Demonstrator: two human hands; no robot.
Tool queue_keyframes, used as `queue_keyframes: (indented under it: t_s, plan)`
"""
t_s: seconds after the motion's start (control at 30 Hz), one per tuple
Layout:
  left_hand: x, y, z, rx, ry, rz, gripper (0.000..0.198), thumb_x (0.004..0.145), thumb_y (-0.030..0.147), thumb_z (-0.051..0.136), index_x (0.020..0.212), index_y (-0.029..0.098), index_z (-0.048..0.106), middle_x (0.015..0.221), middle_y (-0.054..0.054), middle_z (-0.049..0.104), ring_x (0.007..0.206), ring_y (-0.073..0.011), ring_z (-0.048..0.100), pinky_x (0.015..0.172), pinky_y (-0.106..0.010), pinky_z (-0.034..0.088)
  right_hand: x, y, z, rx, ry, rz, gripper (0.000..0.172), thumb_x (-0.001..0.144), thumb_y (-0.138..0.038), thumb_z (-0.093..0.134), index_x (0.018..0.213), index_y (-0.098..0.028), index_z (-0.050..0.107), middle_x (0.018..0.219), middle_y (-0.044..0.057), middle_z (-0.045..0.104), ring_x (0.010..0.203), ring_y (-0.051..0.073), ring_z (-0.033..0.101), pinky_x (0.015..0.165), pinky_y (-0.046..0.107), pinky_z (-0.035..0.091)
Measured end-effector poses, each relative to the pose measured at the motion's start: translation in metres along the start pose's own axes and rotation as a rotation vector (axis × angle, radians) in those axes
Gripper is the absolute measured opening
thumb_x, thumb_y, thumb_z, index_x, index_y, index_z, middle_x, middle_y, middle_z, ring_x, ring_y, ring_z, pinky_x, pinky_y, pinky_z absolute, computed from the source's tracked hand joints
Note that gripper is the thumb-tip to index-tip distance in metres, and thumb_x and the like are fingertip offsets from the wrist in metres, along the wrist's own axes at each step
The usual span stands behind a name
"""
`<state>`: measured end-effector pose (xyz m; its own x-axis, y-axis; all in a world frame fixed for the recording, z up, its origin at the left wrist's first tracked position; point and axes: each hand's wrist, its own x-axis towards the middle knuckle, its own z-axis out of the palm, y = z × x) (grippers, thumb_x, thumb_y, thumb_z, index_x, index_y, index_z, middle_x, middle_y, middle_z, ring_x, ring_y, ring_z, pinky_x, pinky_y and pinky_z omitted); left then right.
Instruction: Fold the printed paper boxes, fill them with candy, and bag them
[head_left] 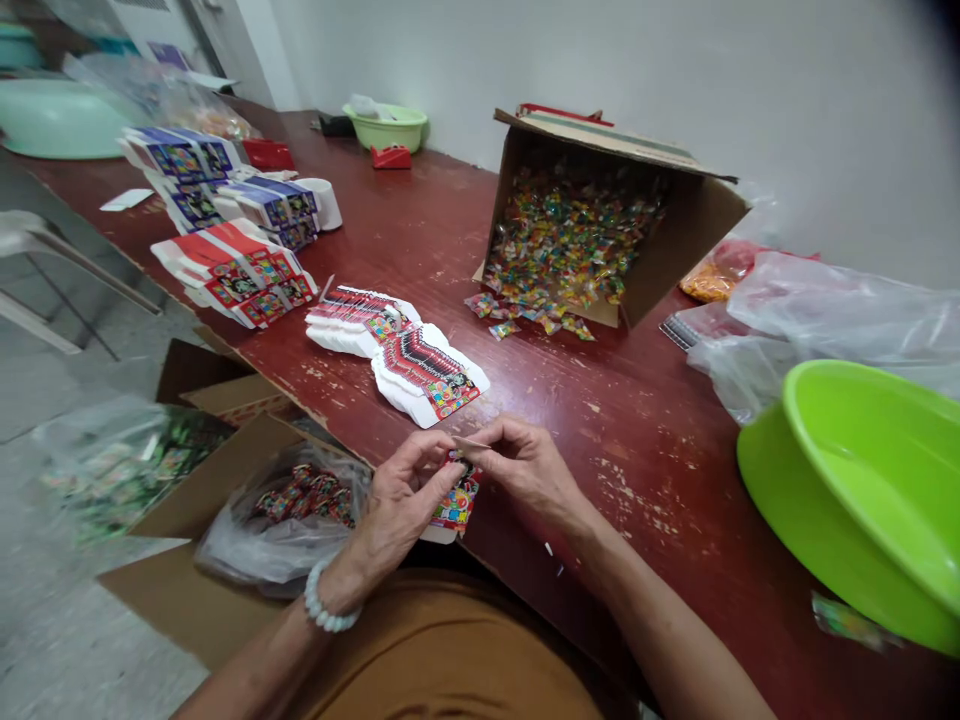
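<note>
Work item partly blocked, several things cropped or smeared.
Left hand [405,495] and right hand [529,465] covered part of the small box [457,505]; its fine print was too small to read. Right edge cut the green basin [810,490], left edge the pale tub [60,120] and stool [28,235]. Forearms [675,610] ran off the bottom. Candy packet [847,622] by the basin was blurred; so was the floor bag [124,475].

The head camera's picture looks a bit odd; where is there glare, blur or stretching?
In the head view, pale glare on the red table just beyond the right hand; in the head view, blurred green packets at left; in the head view, the green basin seemingly stretched toward the right edge.
</note>
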<state>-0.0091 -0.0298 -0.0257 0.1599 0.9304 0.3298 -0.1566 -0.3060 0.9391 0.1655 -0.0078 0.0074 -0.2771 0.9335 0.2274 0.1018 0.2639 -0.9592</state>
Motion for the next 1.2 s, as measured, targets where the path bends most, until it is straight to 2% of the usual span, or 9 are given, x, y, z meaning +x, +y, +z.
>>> queue_keyframes:
  t_s: [0.07, 0.17, 0.23, 0.33, 0.5, 0.8, 1.03, 1.13, 1.2]
  plan:
    - [0.001, 0.005, 0.001, -0.144, 0.058, -0.066, 0.06, 0.081, 0.039, 0.076, 0.121, 0.018, 0.037, 0.097, -0.003, 0.063, 0.083, -0.0107, 0.06, 0.076, -0.021, 0.05, -0.001, 0.002, 0.002, -0.09, 0.059, -0.129, 0.025, 0.084, -0.039, 0.072, 0.086, -0.014, 0.071, 0.088, 0.006, 0.067, 0.081, 0.013, 0.06, 0.075, 0.026, 0.046]
    - [0.003, 0.012, 0.001, -0.356, -0.118, -0.34, 0.072, 0.081, 0.058, 0.071, 0.128, 0.018, 0.032, 0.098, -0.008, 0.064, 0.082, -0.0172, 0.065, 0.075, -0.028, 0.053, -0.004, 0.003, 0.006, -0.058, 0.103, -0.203, 0.018, 0.087, -0.035, 0.071, 0.088, -0.017, 0.071, 0.086, 0.004, 0.066, 0.077, 0.011, 0.061, 0.07, 0.024, 0.047]
    - [0.003, 0.013, 0.001, -0.442, -0.247, -0.533, 0.07, 0.082, 0.072, 0.059, 0.117, 0.014, 0.043, 0.09, -0.01, 0.063, 0.071, -0.0205, 0.066, 0.066, -0.03, 0.053, -0.006, 0.002, 0.007, -0.138, 0.091, -0.271, 0.017, 0.089, -0.033, 0.068, 0.093, -0.018, 0.072, 0.086, 0.004, 0.065, 0.076, 0.011, 0.061, 0.07, 0.024, 0.047]
    - [0.003, 0.009, 0.003, -0.517, -0.227, -0.681, 0.072, 0.077, 0.081, 0.054, 0.099, 0.013, 0.048, 0.076, -0.007, 0.059, 0.051, -0.0178, 0.058, 0.051, -0.028, 0.047, -0.006, -0.004, 0.004, -0.338, 0.036, -0.33, 0.023, 0.094, -0.035, 0.061, 0.09, -0.016, 0.073, 0.083, 0.004, 0.064, 0.078, 0.011, 0.06, 0.072, 0.025, 0.046]
    - [0.004, 0.005, 0.01, -0.326, -0.207, -0.531, 0.074, 0.087, 0.08, 0.037, 0.081, 0.008, 0.054, 0.071, -0.01, 0.058, 0.048, -0.015, 0.054, 0.049, -0.025, 0.042, 0.0, -0.013, -0.001, -0.333, 0.024, -0.131, 0.024, 0.088, -0.037, 0.064, 0.094, -0.015, 0.072, 0.087, 0.005, 0.067, 0.075, 0.012, 0.061, 0.068, 0.024, 0.047]
    - [0.01, 0.003, 0.001, -0.146, -0.254, -0.34, 0.072, 0.092, 0.075, 0.036, 0.085, 0.007, 0.058, 0.075, -0.013, 0.061, 0.051, -0.0121, 0.055, 0.053, -0.023, 0.043, 0.008, -0.02, 0.01, 0.15, -0.021, 0.089, 0.03, 0.081, -0.04, 0.073, 0.083, -0.012, 0.062, 0.073, 0.004, 0.065, 0.053, 0.013, 0.06, 0.049, 0.025, 0.048]
    - [0.012, 0.001, -0.001, -0.258, -0.251, -0.387, 0.073, 0.093, 0.069, 0.042, 0.141, 0.014, 0.038, 0.076, -0.008, 0.062, 0.048, -0.0154, 0.055, 0.048, -0.025, 0.044, 0.008, -0.019, -0.007, -0.283, -0.156, -0.31, 0.02, 0.096, -0.03, 0.057, 0.088, -0.014, 0.064, 0.095, 0.006, 0.066, 0.085, 0.012, 0.06, 0.081, 0.027, 0.048]
    - [0.015, -0.001, 0.0, -0.216, -0.242, -0.371, 0.066, 0.097, 0.062, 0.041, 0.144, 0.016, 0.04, 0.079, -0.007, 0.061, 0.052, -0.0131, 0.054, 0.049, -0.023, 0.044, 0.01, -0.026, -0.011, -0.662, -0.185, -0.552, 0.01, 0.092, -0.019, 0.055, 0.09, -0.012, 0.063, 0.094, 0.008, 0.063, 0.088, 0.015, 0.056, 0.08, 0.031, 0.044]
    - [0.019, -0.002, 0.0, -0.205, -0.224, -0.377, 0.066, 0.097, 0.063, 0.041, 0.144, 0.017, 0.042, 0.081, -0.008, 0.061, 0.053, -0.013, 0.054, 0.05, -0.024, 0.044, 0.017, -0.029, -0.014, -0.737, -0.221, -0.583, 0.009, 0.09, -0.018, 0.057, 0.091, -0.011, 0.063, 0.095, 0.009, 0.062, 0.09, 0.017, 0.055, 0.081, 0.032, 0.044]
